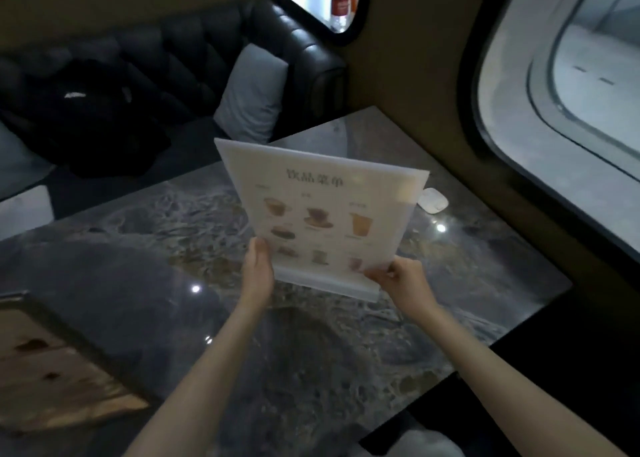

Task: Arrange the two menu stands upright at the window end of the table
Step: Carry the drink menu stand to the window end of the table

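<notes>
A clear acrylic menu stand [322,214] with a drinks menu printed on it is held above the dark marble table [145,283], tilted back toward me. My left hand [257,273] grips its lower left edge. My right hand [398,280] grips its lower right corner near the base. The stand's base hovers just over the tabletop, about the middle of the table. At the near left a second flat menu [52,363] with a dark frame lies on the table, partly cut off by the frame edge.
A small white oval object [433,200] lies on the table near the wall below the large window [571,86]. Across the table are a black leather sofa [194,51], a grey cushion [252,96] and a black bag [93,117].
</notes>
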The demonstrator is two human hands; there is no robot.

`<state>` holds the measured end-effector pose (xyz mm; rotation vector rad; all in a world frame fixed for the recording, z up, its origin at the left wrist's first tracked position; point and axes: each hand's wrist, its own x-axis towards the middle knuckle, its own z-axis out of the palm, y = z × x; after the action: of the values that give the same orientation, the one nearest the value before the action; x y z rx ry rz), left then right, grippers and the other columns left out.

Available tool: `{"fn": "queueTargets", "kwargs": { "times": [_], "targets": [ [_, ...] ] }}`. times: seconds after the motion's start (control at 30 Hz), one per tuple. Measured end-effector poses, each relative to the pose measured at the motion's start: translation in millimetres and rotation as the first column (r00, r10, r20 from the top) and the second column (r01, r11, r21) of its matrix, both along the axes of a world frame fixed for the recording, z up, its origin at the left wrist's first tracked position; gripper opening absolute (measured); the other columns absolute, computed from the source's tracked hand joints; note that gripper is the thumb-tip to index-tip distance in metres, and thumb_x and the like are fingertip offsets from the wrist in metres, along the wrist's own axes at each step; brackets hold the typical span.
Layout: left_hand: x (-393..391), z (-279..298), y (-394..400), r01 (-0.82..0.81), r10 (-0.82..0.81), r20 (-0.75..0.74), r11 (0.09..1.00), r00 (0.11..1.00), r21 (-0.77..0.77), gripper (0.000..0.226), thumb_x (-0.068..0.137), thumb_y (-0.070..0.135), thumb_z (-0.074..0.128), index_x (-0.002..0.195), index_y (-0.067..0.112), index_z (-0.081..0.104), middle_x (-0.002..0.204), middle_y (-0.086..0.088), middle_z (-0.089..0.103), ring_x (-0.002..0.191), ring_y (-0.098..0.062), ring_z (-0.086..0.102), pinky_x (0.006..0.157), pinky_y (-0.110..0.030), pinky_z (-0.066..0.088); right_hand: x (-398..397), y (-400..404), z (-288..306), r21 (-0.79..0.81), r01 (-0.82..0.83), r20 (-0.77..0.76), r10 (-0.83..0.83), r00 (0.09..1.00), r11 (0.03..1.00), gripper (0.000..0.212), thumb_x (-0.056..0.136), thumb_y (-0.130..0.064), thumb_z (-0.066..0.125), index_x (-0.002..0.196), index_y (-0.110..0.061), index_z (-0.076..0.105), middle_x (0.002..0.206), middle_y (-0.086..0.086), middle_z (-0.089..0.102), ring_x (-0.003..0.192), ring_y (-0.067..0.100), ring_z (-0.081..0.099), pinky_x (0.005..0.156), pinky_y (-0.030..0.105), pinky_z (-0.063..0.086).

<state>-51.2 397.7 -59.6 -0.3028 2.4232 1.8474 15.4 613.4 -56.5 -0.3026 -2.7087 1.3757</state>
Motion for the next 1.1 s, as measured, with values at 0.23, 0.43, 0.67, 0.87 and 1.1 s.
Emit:
{"fn": "queueTargets", "kwargs": {
  "times": [0.23,0.43,0.67,0.87,1.1],
  "targets": [
    [-47.1,7.9,98.8,0.161,-0.161,-0.030,0.987,0.987,0.005,0.031,0.100,0.031,0.026,0.103,0.014,0.052,0.110,-0.012,0.056,0.111,-0.033,0.054,0.092,-0.039,0.042,6.0,76.0,14.4,-0.037,0.214,-0.081,-0.216,0.973,0.976,0.013,0.076,-0.009,0.070,0.086,0.001,0.071,0.085,0.004,0.071,0.068,0.009,0.061,0.061,0.017,0.049],
    [-69.0,14.9,194.5,0.215,-0.215,-0.034,0.977,0.976,-0.010,0.047,0.099,0.040,0.025,0.125,0.014,0.052,0.130,-0.013,0.054,0.121,-0.030,0.050,0.105,-0.047,0.039,-1.4,153.8,22.8,-0.048,0.324,-0.076,-0.327,0.942,0.945,0.015,0.078,-0.013,0.069,0.087,-0.002,0.072,0.091,0.014,0.074,0.078,0.021,0.066,0.075,0.045,0.055],
    [-84.7,19.7,296.5,0.280,-0.278,-0.047,0.960,0.959,0.026,0.047,0.100,0.035,0.029,0.142,0.016,0.032,0.146,-0.006,0.039,0.136,-0.023,0.035,0.103,-0.029,0.029,-12.7,233.4,24.6,-0.108,0.375,-0.074,-0.384,0.920,0.921,0.015,0.079,-0.014,0.067,0.092,-0.006,0.071,0.082,0.002,0.068,0.078,0.018,0.064,0.075,0.039,0.056],
    [-103.8,13.9,351.3,0.242,-0.248,0.036,0.962,0.968,0.128,0.032,0.094,0.015,0.043,0.125,0.010,0.043,0.118,0.000,0.050,0.108,-0.016,0.047,0.086,-0.027,0.035,-18.1,274.9,13.0,-0.117,0.459,-0.073,-0.469,0.880,0.880,0.012,0.080,-0.016,0.068,0.084,-0.004,0.070,0.073,0.002,0.065,0.070,0.017,0.061,0.064,0.022,0.048],
    [-127.2,-0.9,377.8,0.342,-0.345,0.091,0.939,0.934,0.039,0.036,0.092,0.010,0.042,0.128,0.013,0.043,0.132,-0.005,0.053,0.122,-0.022,0.049,0.095,-0.035,0.041,-28.7,291.2,-19.4,-0.125,0.529,-0.018,-0.535,0.845,0.839,0.016,0.081,-0.015,0.067,0.082,0.001,0.067,0.080,0.023,0.071,0.076,0.033,0.065,0.068,0.042,0.051]
  ]
}}
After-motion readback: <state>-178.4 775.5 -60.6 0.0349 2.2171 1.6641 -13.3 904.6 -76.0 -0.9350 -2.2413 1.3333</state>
